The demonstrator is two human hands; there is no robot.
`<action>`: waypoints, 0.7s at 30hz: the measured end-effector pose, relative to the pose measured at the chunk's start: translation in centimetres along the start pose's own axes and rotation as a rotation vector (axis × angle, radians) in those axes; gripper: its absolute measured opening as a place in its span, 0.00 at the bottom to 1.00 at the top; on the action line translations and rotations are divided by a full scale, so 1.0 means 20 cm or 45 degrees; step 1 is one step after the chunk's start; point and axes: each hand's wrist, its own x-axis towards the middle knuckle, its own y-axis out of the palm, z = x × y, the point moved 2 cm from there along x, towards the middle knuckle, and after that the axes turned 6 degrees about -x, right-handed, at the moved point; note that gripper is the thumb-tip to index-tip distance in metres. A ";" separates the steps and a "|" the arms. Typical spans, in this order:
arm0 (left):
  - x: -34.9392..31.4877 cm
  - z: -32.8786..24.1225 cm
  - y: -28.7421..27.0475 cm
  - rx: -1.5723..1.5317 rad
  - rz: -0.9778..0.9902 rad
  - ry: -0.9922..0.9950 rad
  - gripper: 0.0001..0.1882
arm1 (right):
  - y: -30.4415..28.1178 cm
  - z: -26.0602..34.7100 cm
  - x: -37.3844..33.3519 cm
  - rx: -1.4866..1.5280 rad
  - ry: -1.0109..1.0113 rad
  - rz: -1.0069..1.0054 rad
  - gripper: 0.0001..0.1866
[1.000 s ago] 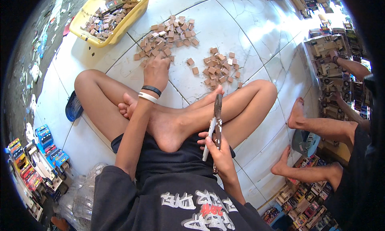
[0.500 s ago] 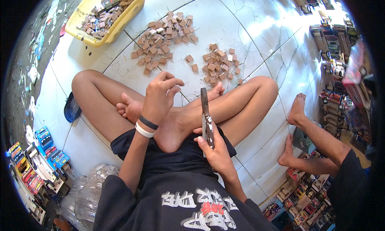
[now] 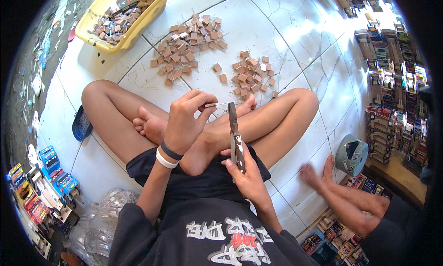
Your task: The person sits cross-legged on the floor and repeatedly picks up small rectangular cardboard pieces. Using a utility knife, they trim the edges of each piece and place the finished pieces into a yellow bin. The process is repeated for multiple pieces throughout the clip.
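Between the thumb and fingers of my left hand is a small wooden block, mostly hidden by the fingers. A thin pin sticks out of it to the right, its end at the jaws of the pliers. My right hand is closed around the pliers' worn brown handles, jaws pointing away from me. Beyond my crossed legs lie a large pile of wooden blocks with pins and a smaller pile. Two loose blocks lie between the piles.
A yellow tub of similar blocks stands at the far left. Toy trucks and clear plastic wrapping are at my left. At right are another person's legs, a roll of tape and stacked toy vehicles.
My left hand has turned and lowered, bringing the block and its pin to the pliers' jaws. The pliers shifted slightly left. The other person's legs moved, uncovering the tape roll.
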 end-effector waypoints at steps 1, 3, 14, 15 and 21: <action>0.00 -0.01 0.00 0.007 -0.004 0.017 0.10 | 0.00 0.00 -0.01 -0.006 0.012 0.000 0.37; 0.00 -0.02 -0.01 0.017 -0.014 0.053 0.10 | -0.01 0.02 -0.02 -0.060 0.022 0.028 0.34; -0.02 -0.06 0.01 -0.024 -0.016 0.037 0.11 | 0.01 0.06 -0.03 -0.050 0.010 0.104 0.38; -0.02 -0.06 0.02 -0.014 -0.014 0.036 0.11 | 0.01 0.07 -0.03 -0.045 0.009 0.100 0.38; -0.02 -0.06 0.02 0.023 -0.027 0.058 0.12 | 0.01 0.10 -0.05 -0.126 0.003 0.074 0.40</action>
